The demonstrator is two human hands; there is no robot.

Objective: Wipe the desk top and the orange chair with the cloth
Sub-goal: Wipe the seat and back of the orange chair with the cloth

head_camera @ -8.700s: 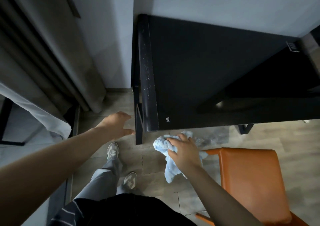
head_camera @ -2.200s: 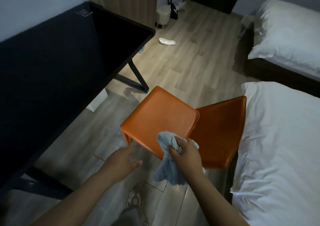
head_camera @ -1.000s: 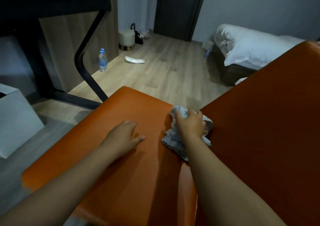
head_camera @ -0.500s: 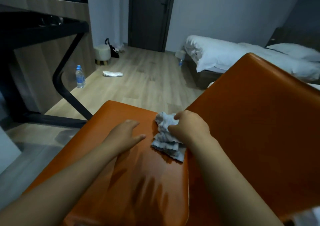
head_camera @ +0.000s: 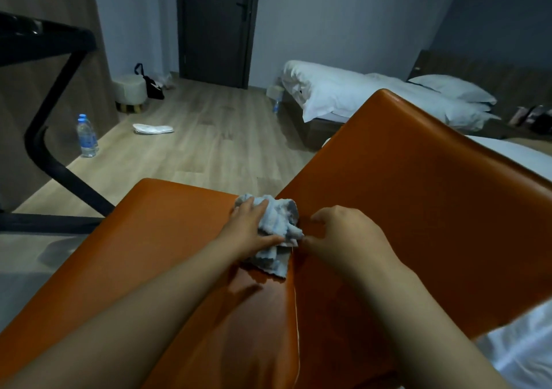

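Orange chair (head_camera: 149, 239): pale blue cloth (head_camera: 279, 224) bunched at the seat's back edge against the backrest, long axis along that seam, running near to far. Left hand (head_camera: 248, 230) lies flat on it, fingers fairly straight, pointing toward the backrest. Right hand (head_camera: 343, 233) curled, thumb tip at the cloth's right edge; can't tell if it pinches.

Orange chair (head_camera: 167, 239) seen from close above its seat, backrest rising at right. A crumpled pale cloth (head_camera: 280, 215) lies at the seat-backrest seam. The left hand (head_camera: 245, 233) rests on it, fingers extended; the right hand (head_camera: 346, 239), fingers curled, touches its right edge, grip unclear. Beyond: water bottle (head_camera: 86, 136), desk leg (head_camera: 50, 161), bed (head_camera: 343, 93), door (head_camera: 218, 27).
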